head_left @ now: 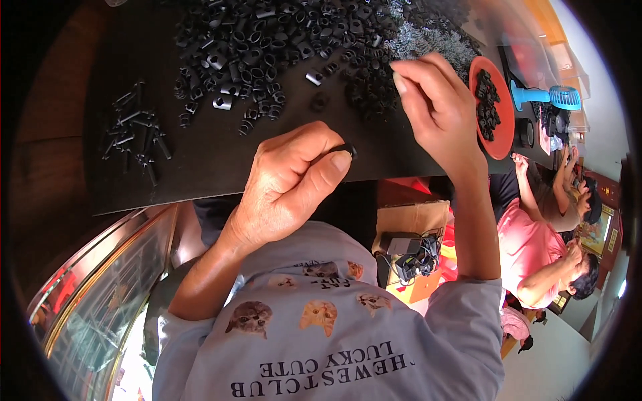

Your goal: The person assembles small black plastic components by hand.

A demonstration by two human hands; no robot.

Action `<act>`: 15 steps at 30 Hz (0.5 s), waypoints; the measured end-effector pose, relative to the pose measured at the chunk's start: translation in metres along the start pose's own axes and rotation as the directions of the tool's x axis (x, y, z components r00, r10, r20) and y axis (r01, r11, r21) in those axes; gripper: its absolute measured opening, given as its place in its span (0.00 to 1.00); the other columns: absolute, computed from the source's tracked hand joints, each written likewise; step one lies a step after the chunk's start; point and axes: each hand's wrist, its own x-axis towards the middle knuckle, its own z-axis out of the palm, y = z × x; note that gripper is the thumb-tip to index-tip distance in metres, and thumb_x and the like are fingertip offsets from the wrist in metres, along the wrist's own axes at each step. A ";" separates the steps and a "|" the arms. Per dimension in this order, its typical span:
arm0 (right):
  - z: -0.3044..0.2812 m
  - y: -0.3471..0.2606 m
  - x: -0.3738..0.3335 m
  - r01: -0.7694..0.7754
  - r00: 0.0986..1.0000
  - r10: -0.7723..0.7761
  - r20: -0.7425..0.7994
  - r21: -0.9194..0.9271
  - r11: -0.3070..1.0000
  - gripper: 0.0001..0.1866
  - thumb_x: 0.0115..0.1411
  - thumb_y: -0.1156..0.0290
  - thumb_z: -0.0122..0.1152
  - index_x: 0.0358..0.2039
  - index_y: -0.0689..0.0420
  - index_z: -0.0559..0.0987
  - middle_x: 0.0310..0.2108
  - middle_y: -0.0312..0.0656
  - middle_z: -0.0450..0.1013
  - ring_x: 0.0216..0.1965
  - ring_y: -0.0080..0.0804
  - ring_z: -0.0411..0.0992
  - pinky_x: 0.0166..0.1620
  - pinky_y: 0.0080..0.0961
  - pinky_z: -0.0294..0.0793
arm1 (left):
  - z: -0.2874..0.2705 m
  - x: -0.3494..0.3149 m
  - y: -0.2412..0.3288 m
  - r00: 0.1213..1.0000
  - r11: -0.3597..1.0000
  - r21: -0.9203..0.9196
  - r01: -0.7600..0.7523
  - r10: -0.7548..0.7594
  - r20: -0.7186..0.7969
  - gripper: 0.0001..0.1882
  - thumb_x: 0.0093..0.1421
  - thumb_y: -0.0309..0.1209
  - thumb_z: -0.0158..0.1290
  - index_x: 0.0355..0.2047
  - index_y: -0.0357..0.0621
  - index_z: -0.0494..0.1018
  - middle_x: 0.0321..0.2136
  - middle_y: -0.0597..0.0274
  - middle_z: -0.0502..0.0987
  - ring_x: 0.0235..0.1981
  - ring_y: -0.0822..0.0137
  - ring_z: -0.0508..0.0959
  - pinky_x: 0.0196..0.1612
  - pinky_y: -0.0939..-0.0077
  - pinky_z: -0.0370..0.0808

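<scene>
My left hand point(291, 180) is closed over the near edge of the black table point(221, 150), its thumb and forefinger gripping a small black ring-shaped part point(349, 151). Most of that part is hidden by the fingers. Farther right, my right hand point(438, 100) is raised with thumb and forefinger tips brought together. Whatever sits between those tips, if anything, is too small to make out. Just beyond its fingertips lie a heap of silvery springs point(431, 43) and small dark pieces point(368, 97).
A large pile of black tubular parts point(267, 40) covers the table's far side. Black pins point(137, 127) lie at the left. On the right are an orange bowl point(507, 123) of black pieces and a blue fan point(565, 97). Beyond sits a person in pink point(525, 247).
</scene>
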 end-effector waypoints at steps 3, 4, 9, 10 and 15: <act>-0.004 -0.013 -0.014 -0.018 0.996 0.016 0.085 0.018 1.000 0.08 0.56 0.79 0.60 0.38 0.56 0.78 0.30 0.41 0.72 0.27 0.42 0.73 0.30 0.31 0.74 | -0.001 0.000 0.000 1.000 0.999 -0.043 0.025 -0.025 0.006 0.07 0.65 0.25 0.52 0.30 0.34 0.71 0.21 0.64 0.68 0.22 0.75 0.66 0.26 0.77 0.65; 0.000 -0.015 -0.019 -0.014 0.994 0.011 0.110 0.028 1.000 0.07 0.57 0.78 0.60 0.37 0.56 0.78 0.31 0.40 0.71 0.28 0.43 0.73 0.30 0.32 0.74 | -0.002 -0.001 0.001 0.998 0.996 -0.066 0.055 -0.056 -0.007 0.07 0.65 0.25 0.51 0.30 0.34 0.72 0.21 0.64 0.69 0.22 0.75 0.67 0.26 0.78 0.66; 0.011 -0.007 -0.021 0.020 0.987 0.002 0.162 -0.132 0.991 0.07 0.56 0.76 0.63 0.37 0.55 0.78 0.35 0.39 0.71 0.28 0.44 0.74 0.29 0.35 0.74 | -0.004 -0.002 0.001 0.995 0.988 -0.121 0.099 -0.100 -0.002 0.10 0.67 0.27 0.44 0.35 0.34 0.74 0.29 0.61 0.74 0.23 0.77 0.70 0.28 0.82 0.68; 0.011 -0.006 -0.021 0.024 0.991 -0.005 0.136 -0.136 0.990 0.07 0.56 0.75 0.63 0.36 0.55 0.78 0.34 0.39 0.71 0.28 0.43 0.74 0.28 0.35 0.74 | -0.004 -0.002 0.000 0.995 0.990 -0.105 0.097 -0.097 0.008 0.10 0.67 0.27 0.43 0.35 0.34 0.74 0.29 0.61 0.74 0.23 0.77 0.70 0.28 0.82 0.68; 0.007 -0.014 -0.023 0.032 0.993 -0.022 0.115 -0.086 0.996 0.06 0.57 0.72 0.63 0.34 0.57 0.78 0.33 0.39 0.71 0.28 0.42 0.75 0.27 0.34 0.74 | -0.005 -0.003 -0.001 0.991 0.988 -0.080 0.135 -0.135 0.010 0.10 0.67 0.27 0.44 0.36 0.35 0.73 0.29 0.61 0.74 0.23 0.77 0.70 0.28 0.83 0.68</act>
